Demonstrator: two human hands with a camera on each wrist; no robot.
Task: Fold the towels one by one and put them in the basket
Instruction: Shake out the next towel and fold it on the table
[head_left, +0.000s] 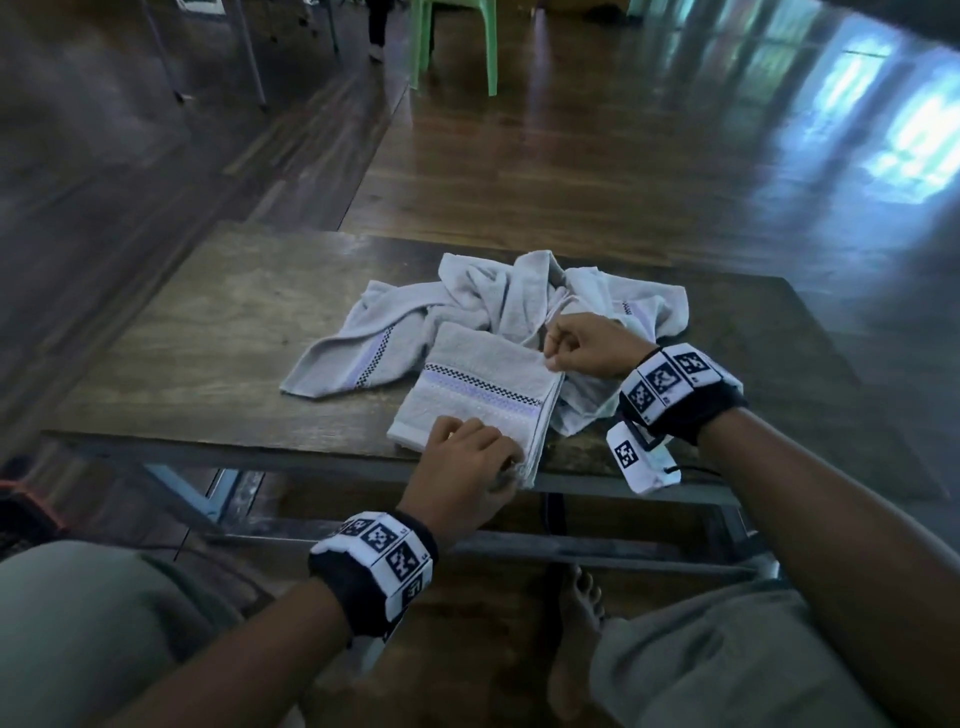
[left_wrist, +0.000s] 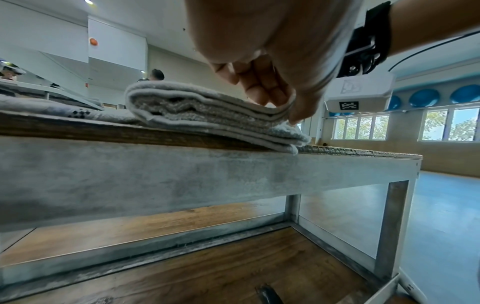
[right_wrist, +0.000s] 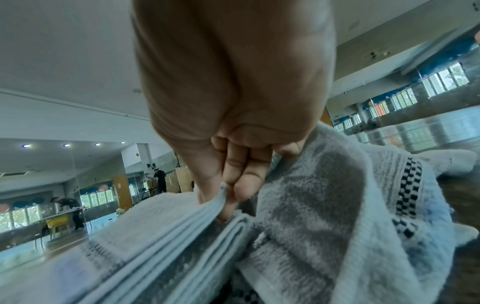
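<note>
A folded towel (head_left: 475, 397) lies at the near edge of the wooden tabletop (head_left: 197, 343), grey with a checkered and lilac band across its upper face. Its near corner reaches just past the tabletop's front edge. Both hands are on it, one at each end of its right-hand side.

The left hand (head_left: 460, 467) grips the near right corner. In the left wrist view the fingers (left_wrist: 259, 86) lie on top of the stacked layers while the thumb (left_wrist: 302, 107) comes in at the corner's edge, so the layers sit pinched between them. The folded edges show there as several bands of cloth stacked one on another, resting flat on the tabletop.

The right hand (head_left: 582, 345) is at the far right corner of the same towel, its fingers curled. The right wrist view shows the thumb (right_wrist: 207, 185) and a fingertip (right_wrist: 231, 207) pinching the edges of the layers between them.

Behind and to the right of the folded towel lies a heap of unfolded towels (head_left: 514, 296), crumpled and overlapping; how many there are I cannot tell. One strip of the heap, with the same checkered band, runs out to the left (head_left: 353, 358) and touches the folded towel's far left side. The right hand rests against the heap, whose cloth rises just beside its knuckles.

A green plastic chair (head_left: 457, 41) stands on the wooden floor well beyond the tabletop.
</note>
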